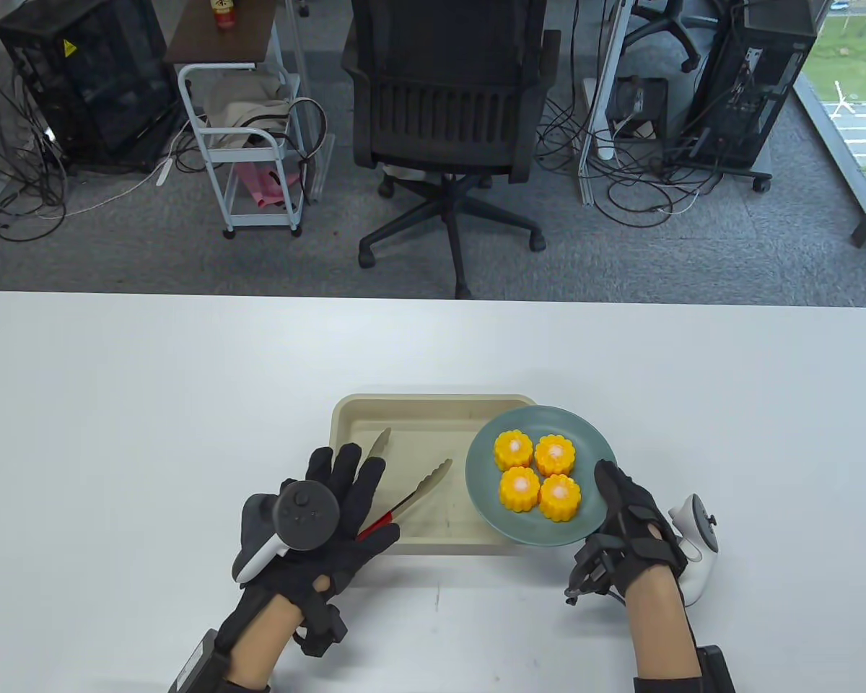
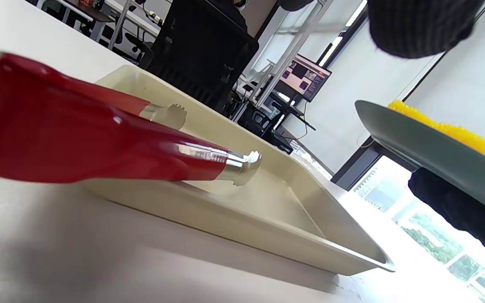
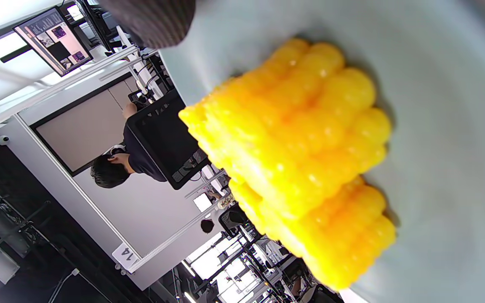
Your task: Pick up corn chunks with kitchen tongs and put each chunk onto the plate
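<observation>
Several yellow corn chunks (image 1: 513, 449) stand together on the grey-green plate (image 1: 548, 426). My right hand (image 1: 610, 498) grips the plate's near right rim, thumb on top and fingers underneath. In the left wrist view the plate (image 2: 427, 147) is lifted over the tray's right end. The tongs (image 1: 418, 494) lie in the beige tray (image 1: 433, 404), tips apart, red handle (image 2: 99, 139) over the near rim. My left hand (image 1: 364, 498) lies above that handle with straight fingers. The right wrist view shows the corn (image 3: 301, 147) close up.
The tray sits at the near middle of a white table (image 1: 151, 375). Beyond the far edge stand a black office chair (image 1: 447, 94), a white cart (image 1: 249, 144) and computer towers (image 1: 750, 79) with loose cables on the floor.
</observation>
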The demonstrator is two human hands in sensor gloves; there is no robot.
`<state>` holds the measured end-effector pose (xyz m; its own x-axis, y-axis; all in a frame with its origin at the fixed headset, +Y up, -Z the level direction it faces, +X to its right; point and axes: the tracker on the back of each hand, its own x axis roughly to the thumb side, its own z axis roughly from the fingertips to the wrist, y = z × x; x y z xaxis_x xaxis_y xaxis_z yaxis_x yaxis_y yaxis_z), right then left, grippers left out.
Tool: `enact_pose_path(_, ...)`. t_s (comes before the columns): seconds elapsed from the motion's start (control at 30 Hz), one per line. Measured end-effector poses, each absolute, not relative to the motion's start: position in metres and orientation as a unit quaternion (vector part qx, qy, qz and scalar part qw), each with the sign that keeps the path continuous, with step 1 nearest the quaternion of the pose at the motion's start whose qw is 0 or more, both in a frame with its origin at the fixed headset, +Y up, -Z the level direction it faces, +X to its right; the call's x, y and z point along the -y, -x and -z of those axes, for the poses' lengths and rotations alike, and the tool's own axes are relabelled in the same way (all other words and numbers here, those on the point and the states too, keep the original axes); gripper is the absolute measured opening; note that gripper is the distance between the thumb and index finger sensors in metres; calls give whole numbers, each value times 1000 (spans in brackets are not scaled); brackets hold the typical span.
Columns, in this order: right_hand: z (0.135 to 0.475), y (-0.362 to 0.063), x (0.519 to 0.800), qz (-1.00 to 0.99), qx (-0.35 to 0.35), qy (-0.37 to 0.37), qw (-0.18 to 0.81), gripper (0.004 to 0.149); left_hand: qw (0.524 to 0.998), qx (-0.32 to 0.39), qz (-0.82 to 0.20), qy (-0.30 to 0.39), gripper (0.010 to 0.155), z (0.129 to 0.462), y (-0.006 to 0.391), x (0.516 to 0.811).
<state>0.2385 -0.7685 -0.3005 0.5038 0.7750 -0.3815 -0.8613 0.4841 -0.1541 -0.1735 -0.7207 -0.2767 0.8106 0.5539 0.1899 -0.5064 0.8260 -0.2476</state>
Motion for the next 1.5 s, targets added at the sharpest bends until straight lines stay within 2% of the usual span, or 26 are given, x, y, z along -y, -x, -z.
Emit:
enact_pose_path(0.37, 299, -280, 782, -456, -101, 209, 859, 56, 948, 138, -274, 82, 85, 275, 170, 719)
enact_pose_path(0.8, 290, -330, 812, -410, -34, 316, 855, 56, 954, 127, -257, 91, 85, 278, 171, 725)
enact_pose_path(1.5, 285, -340, 827, -405, -58, 375, 832, 58, 957, 104, -257, 84, 83, 281, 175, 729)
